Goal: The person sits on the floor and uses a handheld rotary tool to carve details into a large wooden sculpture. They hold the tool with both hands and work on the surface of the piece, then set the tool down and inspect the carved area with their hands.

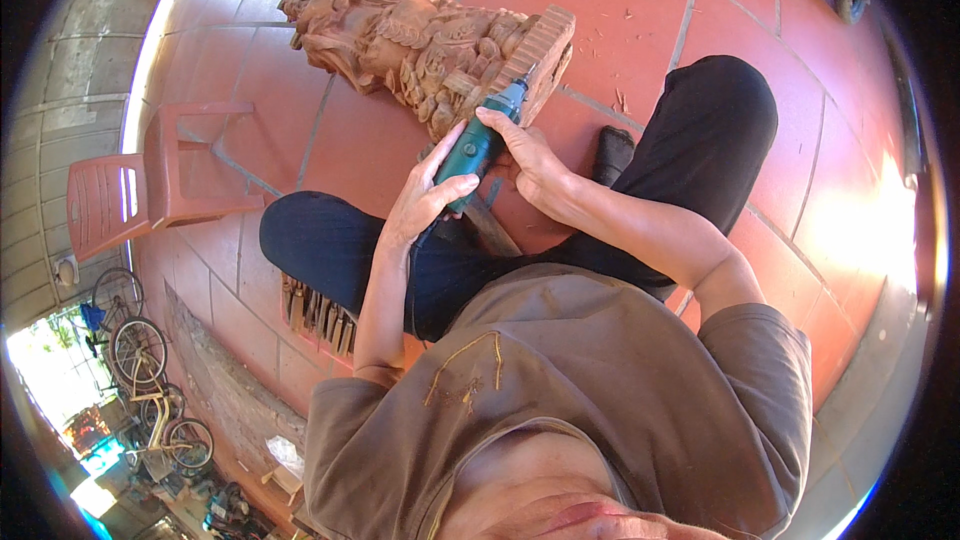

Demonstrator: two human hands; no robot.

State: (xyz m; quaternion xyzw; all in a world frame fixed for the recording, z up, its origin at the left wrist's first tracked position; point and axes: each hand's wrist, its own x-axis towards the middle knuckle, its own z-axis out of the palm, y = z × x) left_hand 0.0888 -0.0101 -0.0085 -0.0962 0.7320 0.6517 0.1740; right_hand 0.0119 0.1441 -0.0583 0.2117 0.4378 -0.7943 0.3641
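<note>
Both hands, the left hand (416, 204) and the right hand (532, 158), are closed around a green rotary tool (470, 151), and the step in hand looks like grinding detail at the ridged base (534, 48) of the wood carving (410, 38), though whether the bit (527, 75) touches it I cannot tell. The next move seems to call for a steady grip and light, controlled pressure. Just beyond the grip, the reddish-brown carving lies on its side, deeply cut with crowded relief, its narrower end stretching off to the left.
</note>
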